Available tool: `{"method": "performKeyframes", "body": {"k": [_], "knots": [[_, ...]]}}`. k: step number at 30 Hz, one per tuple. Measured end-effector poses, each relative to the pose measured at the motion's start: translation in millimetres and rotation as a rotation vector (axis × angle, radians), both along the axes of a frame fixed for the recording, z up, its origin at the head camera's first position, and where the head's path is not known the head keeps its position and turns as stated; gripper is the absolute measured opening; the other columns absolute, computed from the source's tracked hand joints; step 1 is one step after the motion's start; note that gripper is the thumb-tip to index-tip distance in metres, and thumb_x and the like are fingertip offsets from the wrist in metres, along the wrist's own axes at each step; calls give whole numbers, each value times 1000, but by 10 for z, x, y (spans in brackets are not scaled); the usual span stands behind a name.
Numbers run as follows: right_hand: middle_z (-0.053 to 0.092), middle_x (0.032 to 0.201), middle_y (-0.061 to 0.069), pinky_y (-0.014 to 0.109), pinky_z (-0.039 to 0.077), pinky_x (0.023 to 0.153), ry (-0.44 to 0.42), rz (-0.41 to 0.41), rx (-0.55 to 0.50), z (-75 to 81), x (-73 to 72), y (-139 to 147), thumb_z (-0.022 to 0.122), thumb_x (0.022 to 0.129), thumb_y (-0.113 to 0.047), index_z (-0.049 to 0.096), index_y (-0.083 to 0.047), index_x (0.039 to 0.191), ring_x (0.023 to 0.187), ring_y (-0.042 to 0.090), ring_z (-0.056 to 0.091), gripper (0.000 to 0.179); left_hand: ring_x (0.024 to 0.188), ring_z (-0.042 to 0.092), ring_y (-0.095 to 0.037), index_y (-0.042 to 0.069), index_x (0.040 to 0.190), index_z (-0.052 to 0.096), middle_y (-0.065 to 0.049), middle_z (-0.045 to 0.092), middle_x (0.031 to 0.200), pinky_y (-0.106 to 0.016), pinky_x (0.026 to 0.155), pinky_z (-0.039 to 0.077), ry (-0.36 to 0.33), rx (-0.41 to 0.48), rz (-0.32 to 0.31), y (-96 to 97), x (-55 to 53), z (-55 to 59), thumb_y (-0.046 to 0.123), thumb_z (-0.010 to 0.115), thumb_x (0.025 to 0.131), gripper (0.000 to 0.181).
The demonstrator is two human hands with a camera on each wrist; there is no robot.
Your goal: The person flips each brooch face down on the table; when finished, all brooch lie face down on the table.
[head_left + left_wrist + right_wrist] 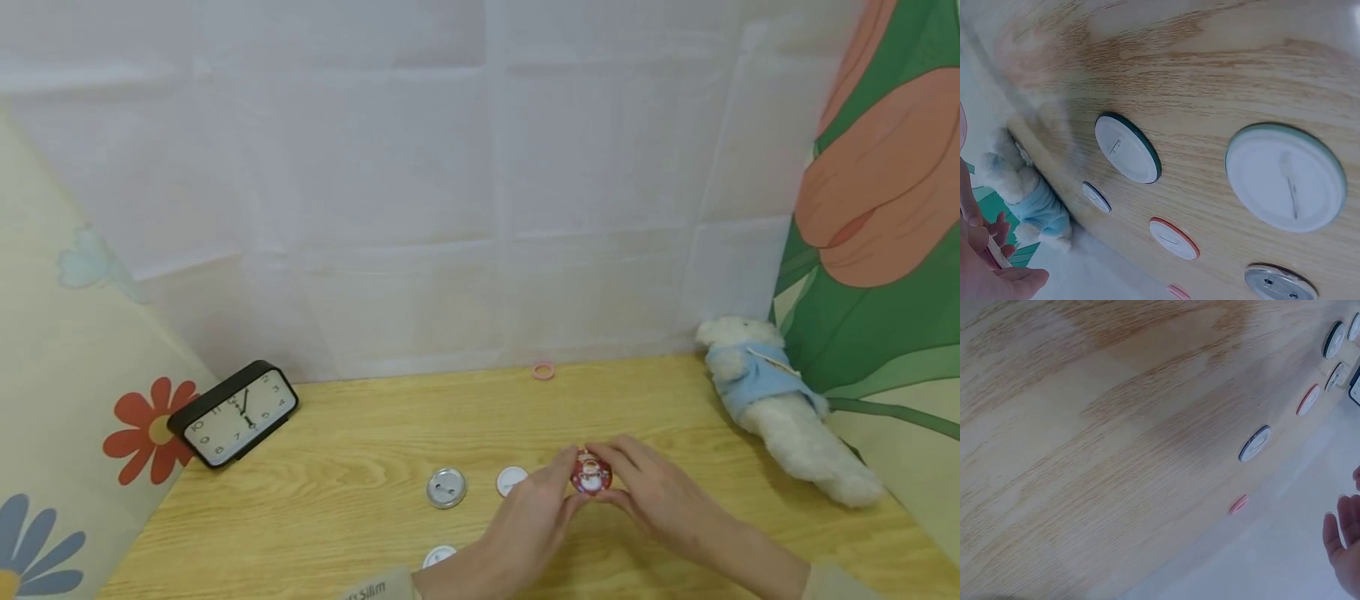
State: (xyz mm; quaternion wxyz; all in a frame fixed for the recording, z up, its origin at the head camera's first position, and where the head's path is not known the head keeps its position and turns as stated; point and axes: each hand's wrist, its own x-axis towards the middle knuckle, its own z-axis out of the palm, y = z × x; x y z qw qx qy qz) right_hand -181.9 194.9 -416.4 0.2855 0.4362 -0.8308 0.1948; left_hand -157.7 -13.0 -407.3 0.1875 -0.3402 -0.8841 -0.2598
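Note:
Between both hands, above the wooden table, is a round button badge (591,473) with a red printed face turned toward the head camera. My left hand (525,518) pinches its left edge, and my right hand (663,493) pinches the right edge, thumbs below and fingers above. In the left wrist view the badge (996,252) appears edge-on among the fingers. Beside the left hand, a red-rimmed badge (512,480) lies pin side up, partly covered by the hand. A silver-backed badge (446,487) lies further left, and another badge (438,556) is partly behind the left forearm.
Larger green-rimmed badges (1285,178) and a blue-rimmed badge (1255,444) also lie pin side up. A small pink ring (543,372) is near the table's back edge. A black clock (236,414) stands at left; a plush toy (780,408) in blue leans at right.

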Motion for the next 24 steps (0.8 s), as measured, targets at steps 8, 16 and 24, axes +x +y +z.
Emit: {"method": "performKeyframes", "body": {"k": [8, 16, 24], "knots": [[58, 115, 2, 25, 51, 81, -34, 13, -14, 5, 4, 17, 44, 104, -35, 57, 0, 132, 96, 11, 58, 46, 102, 67, -26, -6, 130, 53, -18, 65, 121, -28, 83, 56, 51, 43, -13, -4, -8, -15, 19, 63, 95, 44], [60, 105, -4, 11, 48, 72, -59, 121, -173, -37, 17, -29, 49, 104, -19, 65, -5, 121, 83, 3, 57, 28, 95, 69, -22, -4, 120, 61, -14, 71, 107, -25, 80, 57, 160, 115, -24, -10, -9, -58, 11, 73, 87, 38], [61, 69, -7, 10, 41, 40, -375, 135, -420, -32, 41, -113, 52, 96, 10, 67, -12, 89, 49, -2, 49, 27, 80, 69, -13, -8, 122, 59, -9, 72, 98, -12, 70, 53, 145, 156, -50, -6, -56, -75, 9, 72, 87, 41]]}}
